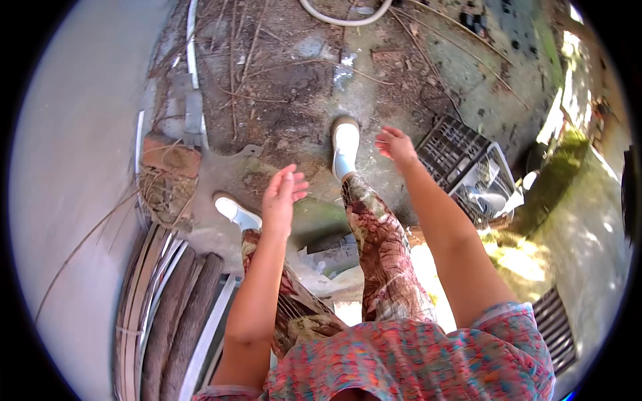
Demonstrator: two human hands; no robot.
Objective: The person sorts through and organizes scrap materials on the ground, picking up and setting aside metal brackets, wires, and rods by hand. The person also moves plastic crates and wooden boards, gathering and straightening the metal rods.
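My left hand [285, 194] hangs in the air with its fingers apart and nothing in it, above the ground near my white shoe [234, 209]. On the other side my right hand [396, 144] is also empty, its fingers spread and a little blurred. It is beside my other white shoe [346, 144] and close to a black plastic crate [453, 150]. Neither hand touches anything.
Dry twigs [254, 67] litter the dirty ground. A pale hose [348, 22] curves at the top. Logs and boards [180, 314] stand at the lower left, below a brick [172, 160] by the wall [73, 167]. A mossy ledge [555, 180] is at right.
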